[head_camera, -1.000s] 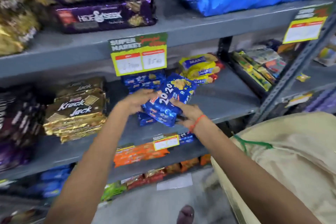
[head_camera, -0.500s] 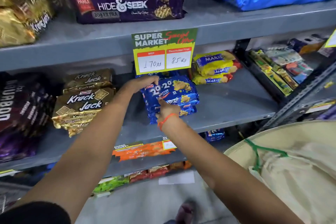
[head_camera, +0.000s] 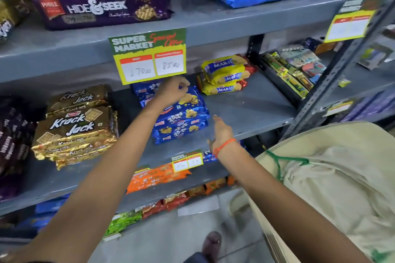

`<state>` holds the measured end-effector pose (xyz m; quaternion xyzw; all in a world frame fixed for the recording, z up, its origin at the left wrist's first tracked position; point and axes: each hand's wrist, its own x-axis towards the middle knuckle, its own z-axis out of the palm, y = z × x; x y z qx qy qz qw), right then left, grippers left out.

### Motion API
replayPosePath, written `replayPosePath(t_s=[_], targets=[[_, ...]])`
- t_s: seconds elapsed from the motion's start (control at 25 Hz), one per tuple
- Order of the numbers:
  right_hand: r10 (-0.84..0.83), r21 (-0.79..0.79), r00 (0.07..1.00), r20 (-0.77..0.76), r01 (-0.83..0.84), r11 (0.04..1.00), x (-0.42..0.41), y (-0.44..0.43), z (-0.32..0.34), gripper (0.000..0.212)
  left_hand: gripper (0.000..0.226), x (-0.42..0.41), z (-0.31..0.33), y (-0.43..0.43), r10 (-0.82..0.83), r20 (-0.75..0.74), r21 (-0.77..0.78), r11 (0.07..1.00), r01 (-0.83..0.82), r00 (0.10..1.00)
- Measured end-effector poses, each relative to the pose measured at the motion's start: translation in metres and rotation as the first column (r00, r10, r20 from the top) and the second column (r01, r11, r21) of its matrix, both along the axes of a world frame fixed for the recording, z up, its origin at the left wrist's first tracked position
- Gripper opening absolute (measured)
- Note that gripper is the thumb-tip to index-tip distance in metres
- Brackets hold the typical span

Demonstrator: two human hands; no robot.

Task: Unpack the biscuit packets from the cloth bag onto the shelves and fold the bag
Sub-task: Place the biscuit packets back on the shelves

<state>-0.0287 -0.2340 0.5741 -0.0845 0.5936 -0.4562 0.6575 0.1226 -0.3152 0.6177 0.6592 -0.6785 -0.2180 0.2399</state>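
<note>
Fingers [head_camera: 181,87] on the left hand [head_camera: 172,92], how do they lie?

Curled, knuckles up, hooked over the far end of the top packet in the stack of blue 20-20 packets [head_camera: 183,123]. I cannot tell how the thumb lies.

And the right hand [head_camera: 221,132]?

Off the stack, at its 4 o'clock, just beside it and apart. Its fingers are straight and close together, pointing towards 12 o'clock, and they hold nothing. An orange thread [head_camera: 224,145] circles that wrist.

Where is the stack?

Flat on the middle shelf [head_camera: 245,109], near the front edge, under the price card [head_camera: 147,55] at its 12 o'clock. Marie packets [head_camera: 224,74] lie at its 1 o'clock and Krack Jack packets [head_camera: 72,126] at its 9 o'clock, both apart from it.

The cloth bag [head_camera: 342,177]?

At 4 o'clock in the view, below the right forearm, beige, slack and creased, with a green cord along its edge. I cannot see what is in it.
</note>
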Motion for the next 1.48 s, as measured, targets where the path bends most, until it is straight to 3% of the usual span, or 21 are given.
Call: replayPosePath(t_s=[0.04, 0.16, 0.32, 0.36, 0.44, 0.48, 0.56, 0.68, 0.76, 0.8, 0.88, 0.92, 1.0, 1.08, 1.16, 1.2, 1.32, 1.4, 1.48], targets=[[-0.045, 0.008, 0.998, 0.034, 0.045, 0.999, -0.022, 0.006, 0.002, 0.016, 0.027, -0.020, 0.002, 0.006, 0.004, 0.028, -0.079, 0.997, -0.001, 1.000], [-0.151, 0.030, 0.985, 0.085, 0.149, 0.988, -0.091, 0.028, 0.009, 0.025, 0.024, -0.089, 0.006, 0.025, -0.091, 0.036, -0.166, 0.982, 0.095, 0.995], [-0.307, 0.051, 0.947, 0.089, 0.304, 0.951, -0.191, 0.082, 0.000, 0.007, 0.020, -0.202, -0.026, 0.052, -0.367, -0.048, 0.004, 0.930, 0.367, 0.929], [-0.368, 0.047, 0.927, 0.075, 0.366, 0.930, -0.220, 0.098, -0.006, 0.012, 0.020, -0.235, -0.036, 0.064, -0.421, -0.081, 0.040, 0.904, 0.425, 0.904], [-0.521, 0.035, 0.854, 0.009, 0.520, 0.853, -0.282, 0.140, -0.015, 0.033, 0.019, -0.307, -0.056, 0.092, -0.536, -0.156, 0.102, 0.827, 0.553, 0.830], [-0.578, 0.030, 0.816, -0.018, 0.578, 0.816, -0.308, 0.161, -0.015, 0.034, 0.019, -0.338, -0.066, 0.109, -0.583, -0.174, 0.137, 0.784, 0.605, 0.794], [-0.674, 0.008, 0.732, -0.097, 0.678, 0.735, -0.363, 0.203, -0.023, 0.009, 0.020, -0.398, -0.088, 0.146, -0.640, -0.238, 0.223, 0.696, 0.683, 0.730], [-0.749, 0.002, 0.578, -0.325, 0.792, 0.610, -0.423, 0.270, -0.037, 0.026, 0.015, -0.473, -0.114, 0.208, -0.673, -0.345, 0.358, 0.550, 0.754, 0.654], [-0.798, -0.011, 0.455, -0.394, 0.866, 0.499, -0.448, 0.315, -0.050, 0.018, 0.019, -0.516, -0.127, 0.251, -0.703, -0.389, 0.456, 0.415, 0.788, 0.595], [-0.821, -0.029, 0.390, -0.418, 0.897, 0.442, -0.459, 0.334, -0.063, 0.020, 0.021, -0.532, -0.131, 0.271, -0.710, -0.411, 0.510, 0.341, 0.790, 0.572], [-0.805, -0.017, 0.307, -0.508, 0.931, 0.365, -0.479, 0.366, -0.095, 0.052, 0.029, -0.561, -0.138, 0.303, -0.710, -0.423, 0.619, 0.228, 0.752, 0.564], [-0.781, 0.009, 0.303, -0.546, 0.934, 0.356, -0.485, 0.378, -0.106, 0.063, 0.039, -0.572, -0.142, 0.315, -0.705, -0.416, 0.654, 0.208, 0.728, 0.575], [-0.739, 0.080, 0.316, -0.594, 0.938, 0.337, -0.488, 0.393, -0.111, 0.072, 0.068, -0.596, -0.146, 0.328, -0.697, -0.398, 0.640, 0.255, 0.725, 0.597], [-0.766, 0.147, 0.311, -0.562, 0.949, 0.278, -0.486, 0.402, -0.118, 0.086, 0.088, -0.626, -0.145, 0.335, -0.684, -0.423, 0.581, 0.300, 0.757, 0.595], [-0.856, 0.195, 0.290, -0.429, 0.955, 0.226, -0.478, 0.405, -0.126, 0.092, 0.090, -0.656, -0.142, 0.338, -0.681, -0.444, 0.566, 0.291, 0.771, 0.583], [-0.895, 0.199, 0.282, -0.346, 0.954, 0.224, -0.477, 0.407, -0.131, 0.085, 0.086, -0.669, -0.140, 0.338, -0.686, -0.442, 0.590, 0.263, 0.764, 0.577], [-0.934, 0.198, 0.315, -0.170, 0.939, 0.281, -0.479, 0.412, -0.136, 0.034, 0.058, -0.689, -0.147, 0.337, -0.710, -0.466, 0.629, 0.153, 0.762, 0.527], [-0.937, 0.213, 0.343, -0.061, 0.922, 0.324, -0.482, 0.413, -0.137, 0.033, 0.052, -0.698, -0.156, 0.335, -0.728, -0.472, 0.631, 0.116, 0.767, 0.498], [-0.929, 0.215, 0.368, 0.043, 0.904, 0.369, -0.479, 0.407, -0.142, 0.045, 0.052, -0.705, -0.163, 0.331, -0.753, -0.464, 0.631, 0.087, 0.771, 0.466]])
